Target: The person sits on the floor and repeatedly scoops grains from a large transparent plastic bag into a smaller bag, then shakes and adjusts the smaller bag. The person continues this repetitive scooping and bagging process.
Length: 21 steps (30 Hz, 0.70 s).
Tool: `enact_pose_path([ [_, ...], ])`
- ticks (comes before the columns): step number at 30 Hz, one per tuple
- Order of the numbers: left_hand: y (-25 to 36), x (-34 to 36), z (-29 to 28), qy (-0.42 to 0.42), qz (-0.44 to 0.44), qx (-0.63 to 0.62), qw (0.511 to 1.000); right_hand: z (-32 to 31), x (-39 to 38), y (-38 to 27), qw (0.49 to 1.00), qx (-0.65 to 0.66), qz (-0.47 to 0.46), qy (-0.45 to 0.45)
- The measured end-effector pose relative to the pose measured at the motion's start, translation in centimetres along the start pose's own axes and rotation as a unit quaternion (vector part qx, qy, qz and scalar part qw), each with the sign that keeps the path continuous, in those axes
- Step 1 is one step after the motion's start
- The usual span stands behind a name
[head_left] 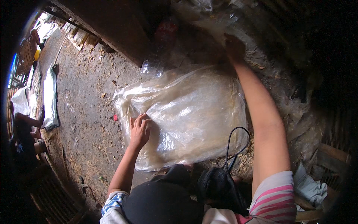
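A large sheet of clear, dusty plastic (194, 112) lies spread flat on the dirt floor in front of me. My left hand (139, 130) rests on the sheet's near left part, palm down with fingers spread. My right arm stretches far forward, and my right hand (234, 47) reaches into a heap of crumpled clear plastic (209, 16) beyond the sheet's far edge. The dim light hides whether that hand grips anything. A black cable loop (233, 143) lies over the sheet's near right corner.
A clear plastic bottle (151, 68) lies at the sheet's far left corner. A dark wooden wall (115, 26) rises behind. White cloth (50, 97) lies on the floor at left, near another person (24, 134). Pale crumpled rags (309, 186) sit at right.
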State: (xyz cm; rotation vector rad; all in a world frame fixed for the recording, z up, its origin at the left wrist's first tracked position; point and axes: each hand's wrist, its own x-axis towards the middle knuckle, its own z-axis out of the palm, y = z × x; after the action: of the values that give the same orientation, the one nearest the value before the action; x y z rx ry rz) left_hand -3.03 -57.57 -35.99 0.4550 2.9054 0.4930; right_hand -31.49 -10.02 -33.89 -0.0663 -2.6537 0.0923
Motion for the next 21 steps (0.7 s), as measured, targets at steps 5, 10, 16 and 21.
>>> enact_pose_path([
  [5,0.3,-0.3,-0.1,-0.014,-0.013,0.009,1.0,-10.0,6.7,8.9,0.956,0.113,0.265,0.053],
  [10,0.4,-1.0,0.1,-0.007,0.003,0.006,1.0,-23.0,6.0,12.9,0.799,0.394,0.354,0.286],
  [16,4.4,0.3,-2.7,0.068,0.02,-0.03,0.997,-37.6,0.5,21.5,0.867,0.29,0.281,0.293],
  [21,15.7,4.2,-10.8,0.022,0.156,-0.188,0.969,-45.9,-7.4,23.4,0.943,0.161,0.202,0.208],
])
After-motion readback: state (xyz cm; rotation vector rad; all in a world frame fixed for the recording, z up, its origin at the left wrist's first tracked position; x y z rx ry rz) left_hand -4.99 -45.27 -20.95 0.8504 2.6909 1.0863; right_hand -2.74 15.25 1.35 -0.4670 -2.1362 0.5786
